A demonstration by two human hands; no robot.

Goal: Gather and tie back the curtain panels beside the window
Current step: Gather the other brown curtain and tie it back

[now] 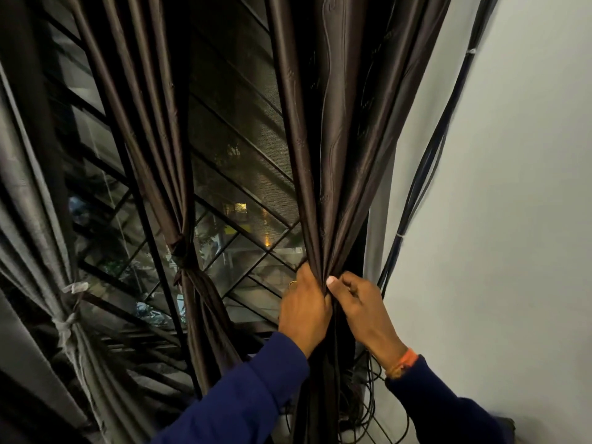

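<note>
Your left hand (304, 307) and right hand (358, 307) are meeting at the waist of the right curtain panel (323, 139), just beside the white wall (512, 187). Your left hand is wrapping its curled fingers around the bunched dark-brown folds, a ring (292, 284) showing on one finger. Your right hand is pinching the same bundle from the other side, its thumb pressing against the cloth, so the two hands are sitting close together, knuckles nearly touching. Above your grip the folds are fanning upward; below it the cloth is hanging straight down between your blue sleeves (256, 389). An orange wristband (404, 363) is circling your right wrist.

To the left, the middle curtain panel (150, 123) is hanging already knotted with a brown tie (182, 261). Farther left, a grey curtain (28, 219) is bound with a pale tie (67, 325). Between the panels the window grille (243, 187) is showing its diagonal bars against a dark street with lit windows. A bundle of black cables (429, 161) is running down the wall to the right of your panel, coiling loosely near your right wrist.
</note>
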